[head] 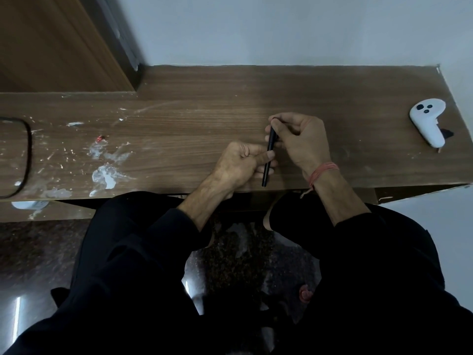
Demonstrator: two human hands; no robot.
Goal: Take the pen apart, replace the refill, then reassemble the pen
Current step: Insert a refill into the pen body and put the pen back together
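Note:
A slim black pen (268, 160) stands nearly upright over the front part of the wooden table (194, 124), its lower end near the table's front edge. My left hand (240, 165) pinches the pen's middle between thumb and fingers. My right hand (299, 139) wraps its fingers around the pen's upper end, which is hidden under the fingertips. A red thread band circles my right wrist. I cannot make out a separate refill or loose pen parts.
A white handheld controller (428, 122) lies at the table's far right. White paint smears (105, 172) and a small red speck (100, 138) mark the left part. A dark cable loop (25, 155) sits at the left edge. A wall stands behind.

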